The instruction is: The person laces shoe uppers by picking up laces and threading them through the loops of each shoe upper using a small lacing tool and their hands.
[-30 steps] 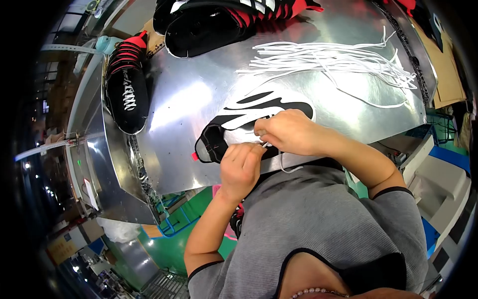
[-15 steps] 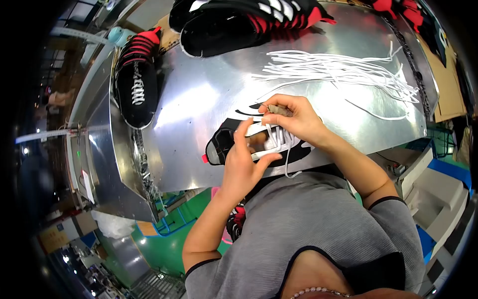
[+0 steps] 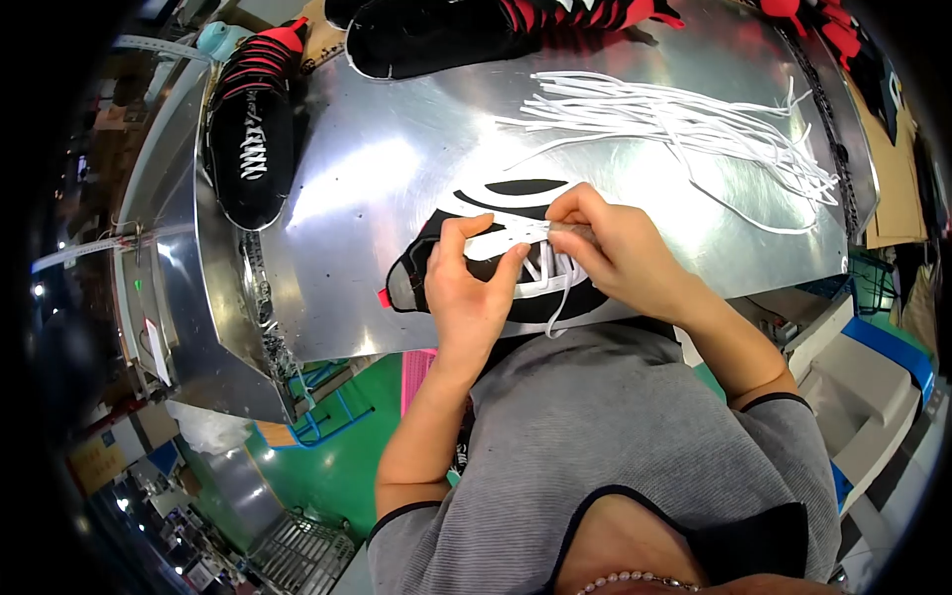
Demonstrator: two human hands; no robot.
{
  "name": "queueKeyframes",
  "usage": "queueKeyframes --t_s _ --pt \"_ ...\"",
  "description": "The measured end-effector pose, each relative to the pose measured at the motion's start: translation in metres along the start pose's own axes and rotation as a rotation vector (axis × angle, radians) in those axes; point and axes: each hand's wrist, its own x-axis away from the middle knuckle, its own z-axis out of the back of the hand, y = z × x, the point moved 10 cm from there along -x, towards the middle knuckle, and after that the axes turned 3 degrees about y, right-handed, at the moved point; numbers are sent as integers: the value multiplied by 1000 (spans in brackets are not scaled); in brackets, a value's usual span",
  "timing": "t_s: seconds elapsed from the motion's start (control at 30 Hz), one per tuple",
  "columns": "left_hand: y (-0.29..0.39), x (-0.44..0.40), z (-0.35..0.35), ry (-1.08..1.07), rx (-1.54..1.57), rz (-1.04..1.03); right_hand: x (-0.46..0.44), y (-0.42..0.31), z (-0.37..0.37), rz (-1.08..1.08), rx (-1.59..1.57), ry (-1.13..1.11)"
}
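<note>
A black-and-white shoe upper point(image 3: 412, 260) with a red heel tab lies flat near the table's front edge. White shoelace point(image 3: 543, 270) crosses part of its lacing area, and one loose end hangs toward my body. My left hand point(image 3: 468, 288) grips the upper at the lacing opening, index finger and thumb on its white eyelet edges. Opposite it, my right hand point(image 3: 635, 253) is closed round a small tool with a grey-brown handle point(image 3: 580, 232). The tool's tip is at the eyelet edge, too small to make out. Whether lace is caught on it I cannot tell.
Several loose white laces point(image 3: 684, 124) are spread on the metal table point(image 3: 347, 238) beyond my right hand. Black-and-red shoe uppers rest at the left edge point(image 3: 253, 149) and at the back point(image 3: 426, 40). More red-and-black pieces point(image 3: 838, 40) lie at the far right.
My right hand has lowered the tool from above the upper to its eyelet edge. My left fingers have settled on the lacing opening. The whole view has shifted slightly.
</note>
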Motion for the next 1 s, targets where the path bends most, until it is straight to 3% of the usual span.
queueKeyframes --t_s 0.23,0.47,0.67,0.73,0.8,0.87,0.9,0.93,1.0 --pt "1 0 -1 -21 -4 13 -5 -12 -8 162 256 -56" --pt "1 0 -1 -17 -13 52 -11 -3 -7 91 131 -83" --pt "7 2 -2 -13 -91 -30 -12 -13 -23 203 294 -116" --pt "30 10 -9 -52 -202 -241 -15 -12 -41 224 353 -149" --pt "13 5 -10 3 9 -119 -21 -11 -51 248 432 -100" --pt "9 0 -2 56 25 -72 -26 -14 -54 296 529 -69" --pt "-6 -2 -2 47 150 -8 -27 -13 -47 241 496 -101" --pt "-14 -3 -5 -28 310 184 -23 -16 -33 242 402 -114" --pt "-13 -5 -8 -67 439 249 -15 -21 -1 204 287 -18"
